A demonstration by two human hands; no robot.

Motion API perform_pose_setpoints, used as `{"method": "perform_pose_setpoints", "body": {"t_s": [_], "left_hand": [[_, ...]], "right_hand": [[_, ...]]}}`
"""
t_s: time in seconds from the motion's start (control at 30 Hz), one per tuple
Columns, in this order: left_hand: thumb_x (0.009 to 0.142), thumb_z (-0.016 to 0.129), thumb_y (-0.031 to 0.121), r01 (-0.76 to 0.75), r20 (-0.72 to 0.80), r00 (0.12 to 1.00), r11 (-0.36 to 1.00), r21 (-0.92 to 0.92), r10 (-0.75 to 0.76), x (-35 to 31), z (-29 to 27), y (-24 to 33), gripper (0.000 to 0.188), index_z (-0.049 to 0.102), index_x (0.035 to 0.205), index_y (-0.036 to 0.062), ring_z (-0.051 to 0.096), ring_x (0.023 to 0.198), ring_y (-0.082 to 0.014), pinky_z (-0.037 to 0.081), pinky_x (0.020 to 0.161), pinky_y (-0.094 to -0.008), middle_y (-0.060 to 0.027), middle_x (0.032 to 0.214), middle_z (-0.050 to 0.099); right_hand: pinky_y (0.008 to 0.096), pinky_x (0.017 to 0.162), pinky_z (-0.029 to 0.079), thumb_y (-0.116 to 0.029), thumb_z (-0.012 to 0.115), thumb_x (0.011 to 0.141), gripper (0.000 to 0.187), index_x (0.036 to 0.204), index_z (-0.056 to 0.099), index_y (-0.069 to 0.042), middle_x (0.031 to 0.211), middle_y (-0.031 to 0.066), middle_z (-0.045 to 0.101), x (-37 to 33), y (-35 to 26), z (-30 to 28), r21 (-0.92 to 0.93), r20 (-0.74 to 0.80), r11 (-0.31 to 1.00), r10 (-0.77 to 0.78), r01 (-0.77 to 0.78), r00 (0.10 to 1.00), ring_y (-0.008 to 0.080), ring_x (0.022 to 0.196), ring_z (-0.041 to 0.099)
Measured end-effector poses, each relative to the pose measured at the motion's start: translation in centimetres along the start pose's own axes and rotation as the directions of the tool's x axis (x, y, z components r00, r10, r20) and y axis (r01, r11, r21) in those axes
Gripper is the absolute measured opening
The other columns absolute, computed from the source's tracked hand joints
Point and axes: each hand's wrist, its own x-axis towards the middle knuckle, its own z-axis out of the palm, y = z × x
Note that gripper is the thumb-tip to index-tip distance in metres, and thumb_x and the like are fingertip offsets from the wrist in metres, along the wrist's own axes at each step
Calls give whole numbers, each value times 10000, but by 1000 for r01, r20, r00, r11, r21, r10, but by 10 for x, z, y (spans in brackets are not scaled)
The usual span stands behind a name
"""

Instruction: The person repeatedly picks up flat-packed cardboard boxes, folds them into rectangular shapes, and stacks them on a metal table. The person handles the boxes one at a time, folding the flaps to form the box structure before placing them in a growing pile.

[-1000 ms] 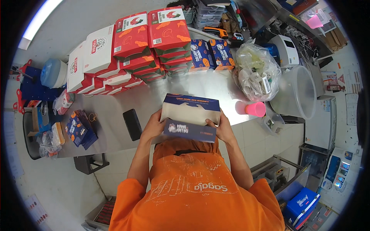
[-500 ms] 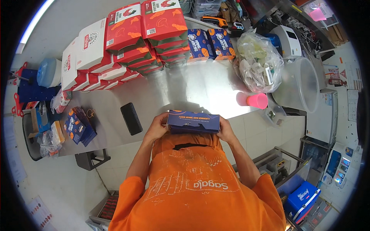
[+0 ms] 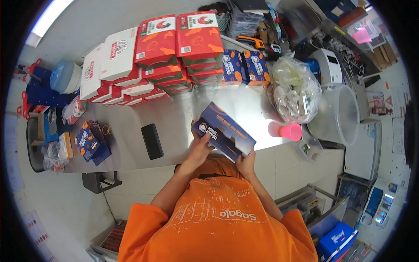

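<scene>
Between my hands, in front of my body and over the table's near edge, is a dark blue folded cardboard box (image 3: 227,129) with orange and white print. It is tilted, its left end farther away than its right. My left hand (image 3: 201,146) grips the left end, thumb on the printed side. My right hand (image 3: 246,163) grips the lower right corner. The fingers behind the box are hidden. To the left, a stack of flat blue cartons (image 3: 92,142) lies on the steel table (image 3: 124,146), with a black phone (image 3: 152,141) nearer to me.
Stacked red and white boxes (image 3: 118,54) fill the table's back left. Two blue boxes (image 3: 256,67) stand beside them, then a clear plastic bag (image 3: 297,89) with contents. A pink cup (image 3: 290,132) lies near the right front edge, beside a large clear tub (image 3: 336,115).
The blue box has moved away from my waist, slightly right, and turned clockwise, exposing more of its printed side. Both hands moved with it, still gripping.
</scene>
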Motion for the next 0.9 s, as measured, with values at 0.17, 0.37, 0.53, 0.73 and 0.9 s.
{"method": "perform_pose_setpoints", "body": {"t_s": [0.17,0.37,0.53,0.73,0.9], "left_hand": [[941,608,294,-14,89,996,994,113,4,25,-9,22,711,226,1494,61,458,1283,-223,409,1059,-368,-86,1373,455],[838,595,98,-140,262,965,875,462,17,1,43,50,1029,-120,1577,60,422,1288,-242,356,1077,-338,-146,1442,373],[900,552,226,-255,402,913,859,443,63,-16,54,77,933,-56,1577,20,236,1468,-287,191,1193,-406,-214,1571,240],[905,570,305,-534,483,842,498,683,241,-17,72,115,914,38,1557,-53,259,1460,-393,213,1188,-442,-290,1560,237],[912,542,409,83,107,973,744,663,-204,14,69,115,903,74,1565,-3,426,1352,-355,332,1105,-475,-228,1520,351]], "right_hand": [[372,1031,425,-117,771,798,779,1442,348,2,1347,192,526,17,-87,-60,-73,556,940,-239,333,796,307,1251,523],[389,1142,303,-132,783,800,999,1563,144,-46,1457,179,418,28,-134,-60,370,555,901,-17,-229,831,281,1373,384],[410,1128,322,-126,762,825,1077,1552,-27,-35,1476,171,340,21,-162,-41,431,391,898,-274,88,879,277,1367,369],[381,1050,416,-209,764,840,774,1457,335,-21,1355,114,492,23,-139,-38,437,502,885,-89,-163,860,221,1255,478],[317,728,569,-266,667,881,412,1179,608,12,1026,91,683,61,-115,-36,646,539,469,279,-602,795,186,876,683]]}}
